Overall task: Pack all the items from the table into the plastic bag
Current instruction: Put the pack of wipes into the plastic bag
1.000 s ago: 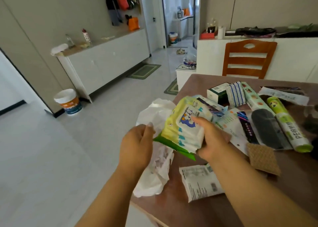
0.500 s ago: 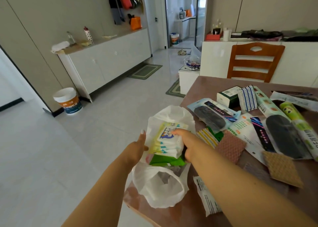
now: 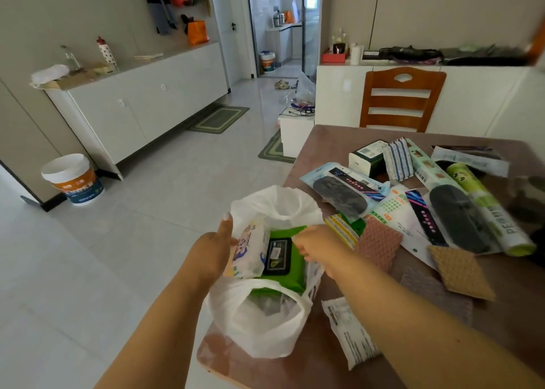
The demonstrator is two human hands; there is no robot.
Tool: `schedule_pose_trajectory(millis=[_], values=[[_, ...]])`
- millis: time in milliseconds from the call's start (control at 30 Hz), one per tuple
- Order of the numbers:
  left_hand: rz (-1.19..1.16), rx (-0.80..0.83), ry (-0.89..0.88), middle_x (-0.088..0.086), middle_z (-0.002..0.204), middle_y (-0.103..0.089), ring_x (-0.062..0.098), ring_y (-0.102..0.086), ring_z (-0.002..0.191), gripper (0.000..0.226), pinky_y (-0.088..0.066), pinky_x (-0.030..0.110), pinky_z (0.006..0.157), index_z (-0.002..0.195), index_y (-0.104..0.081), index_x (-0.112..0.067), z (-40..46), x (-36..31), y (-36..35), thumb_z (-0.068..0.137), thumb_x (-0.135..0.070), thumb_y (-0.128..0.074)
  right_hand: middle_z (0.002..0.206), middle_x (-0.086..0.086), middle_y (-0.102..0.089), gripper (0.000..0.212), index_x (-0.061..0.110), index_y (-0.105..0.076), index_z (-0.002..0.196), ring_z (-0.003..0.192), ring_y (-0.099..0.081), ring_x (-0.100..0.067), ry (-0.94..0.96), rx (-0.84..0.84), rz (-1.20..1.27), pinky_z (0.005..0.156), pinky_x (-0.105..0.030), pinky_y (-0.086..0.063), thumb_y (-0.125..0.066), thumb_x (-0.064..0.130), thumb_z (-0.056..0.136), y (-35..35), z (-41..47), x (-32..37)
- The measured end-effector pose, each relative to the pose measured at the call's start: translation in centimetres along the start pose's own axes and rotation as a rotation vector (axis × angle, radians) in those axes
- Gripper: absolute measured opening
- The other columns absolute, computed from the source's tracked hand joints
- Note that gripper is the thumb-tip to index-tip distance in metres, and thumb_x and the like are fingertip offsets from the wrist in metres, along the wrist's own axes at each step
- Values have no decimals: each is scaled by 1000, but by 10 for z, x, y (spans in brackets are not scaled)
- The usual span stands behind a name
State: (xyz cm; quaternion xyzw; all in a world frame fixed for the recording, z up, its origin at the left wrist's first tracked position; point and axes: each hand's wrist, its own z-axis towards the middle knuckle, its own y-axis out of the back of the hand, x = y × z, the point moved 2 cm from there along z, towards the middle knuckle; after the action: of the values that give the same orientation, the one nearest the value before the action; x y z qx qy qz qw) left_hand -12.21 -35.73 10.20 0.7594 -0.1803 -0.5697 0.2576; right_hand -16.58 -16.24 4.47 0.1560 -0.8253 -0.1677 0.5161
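The white plastic bag (image 3: 265, 326) stands open on the near left corner of the brown table (image 3: 327, 143). Inside it lie a white and yellow wipes pack (image 3: 250, 247) and a green pack with a black lid (image 3: 283, 260). My left hand (image 3: 212, 250) grips the bag's left rim, thumb up. My right hand (image 3: 320, 244) is at the bag's right side, fingers curled over the green pack's right edge. Beside the bag lie a white packet (image 3: 348, 329), two black items in clear packs (image 3: 339, 195) (image 3: 454, 217), brown pads (image 3: 379, 242) (image 3: 460, 270) and a green roll (image 3: 486, 205).
A green and white box (image 3: 365, 158) and a blue striped cloth (image 3: 398, 161) lie further back on the table. A wooden chair (image 3: 401, 99) stands behind it. Left of the table is tiled floor, with a bucket (image 3: 73, 179) by a white cabinet (image 3: 141, 105).
My right hand has carried the wipes pack and green pack from above the table down into the bag. My left hand has spread the bag's rim open.
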Motion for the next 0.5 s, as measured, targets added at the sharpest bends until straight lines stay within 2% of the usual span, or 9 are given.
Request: schedule_pose_trajectory(millis=[67,133,200,267,300,333,400,433,500], values=[[44,-12,-93,13,126,-61,23,-53,101,77,-31,30,87,116,-69,-6,-2,-15,-2,96,-59,-17,95,-19,-71,7,11,-66,79,97,-66,-36,38,-65,45,86,-43,-52,-61,15,80,26,-5,-9],[63,3,-147,12,124,-62,19,-55,98,76,-34,26,83,117,-69,-7,-6,-32,-7,96,-59,-17,91,-14,-68,15,8,-69,88,90,-65,-31,24,-146,71,84,-42,-52,-58,13,79,54,-2,-24],[66,28,-184,10,125,-61,14,-52,94,76,-33,26,84,115,-70,-11,-14,-49,-16,95,-60,-16,86,-10,-64,19,6,-68,94,84,-61,-25,-13,-178,15,76,-36,-52,-58,15,80,80,-1,-41],[62,51,-219,6,132,-59,14,-48,100,74,-30,30,87,112,-70,-19,-25,-67,-26,93,-64,-15,89,-3,-61,14,13,-65,93,94,-60,-22,16,-73,-271,67,-27,-48,-65,20,81,98,-4,-57],[44,60,-228,3,128,-60,13,-49,101,72,-31,30,88,110,-70,-23,-32,-75,-34,91,-66,-15,100,-1,-61,24,16,-64,102,105,-59,-23,56,35,-438,71,-25,-47,-70,24,80,102,-7,-66],[8,71,-230,-2,121,-61,13,-51,101,70,-33,31,88,109,-70,-26,-40,-83,-43,90,-67,-17,116,-1,-59,44,18,-60,118,114,-56,-22,94,158,-583,80,-26,-48,-74,28,78,103,-11,-76],[-97,130,-235,-9,111,-65,10,-58,99,69,-39,30,89,102,-72,-30,-56,-95,-68,82,-73,-22,139,-2,-48,76,18,-45,138,127,-47,-22,143,361,-850,97,-32,-41,-80,34,72,99,-19,-95],[-142,176,-245,-11,106,-67,6,-60,96,69,-41,28,87,97,-72,-30,-64,-101,-83,77,-75,-23,141,-3,-44,83,18,-42,140,129,-42,-23,181,413,-989,100,-33,-38,-81,38,70,96,-21,-102],[-160,274,-254,-10,96,-66,-2,-57,85,60,-42,18,77,94,-72,-27,-76,-107,-116,84,-67,-28,133,-7,-47,77,17,-50,132,124,-40,-27,248,413,-1183,97,-37,-37,-80,46,67,92,-21,-111]])
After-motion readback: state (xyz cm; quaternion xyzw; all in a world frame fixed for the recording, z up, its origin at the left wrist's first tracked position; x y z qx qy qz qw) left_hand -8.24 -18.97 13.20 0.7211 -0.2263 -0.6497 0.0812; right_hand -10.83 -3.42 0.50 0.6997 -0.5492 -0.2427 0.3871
